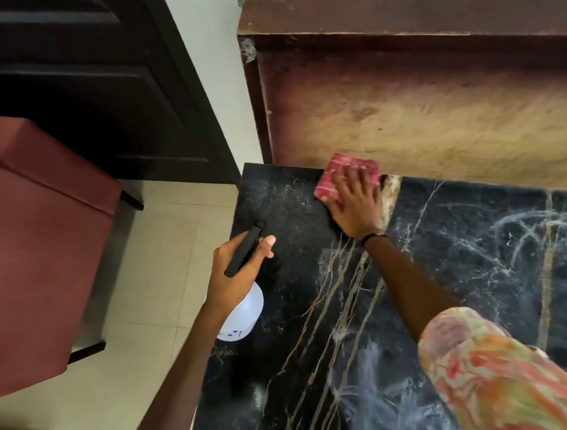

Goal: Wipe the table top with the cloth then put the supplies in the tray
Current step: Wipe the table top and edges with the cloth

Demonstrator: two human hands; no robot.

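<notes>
Surface: black marble table top [435, 252] with gold and white veins, filling the near and right part of the view; pale smears show on it at the right and near the bottom.
Background: worn brown wooden board [424, 100] standing just behind the table's far edge; a dark door [87, 79] at far left, pale floor tiles [152, 258] beside the table, and a reddish cushioned seat [40, 238] at left.
Right hand: right hand [353, 204] spread flat with fingers splayed, palm pressing down on the cloth; a dark band circles the wrist, and a floral sleeve [495, 376] covers the upper arm.
Cloth: red checked cloth [338, 171], folded, lying on the table top at its far edge, toward the far left corner, partly under the hand.
Left hand: left hand [238, 271] closed around the neck of the spray bottle, thumb stretched forward beside the black head.
Spray bottle: white spray bottle [243, 316] with a black trigger head pointing far, held at the table's left edge; whether its base touches the table I cannot tell.
</notes>
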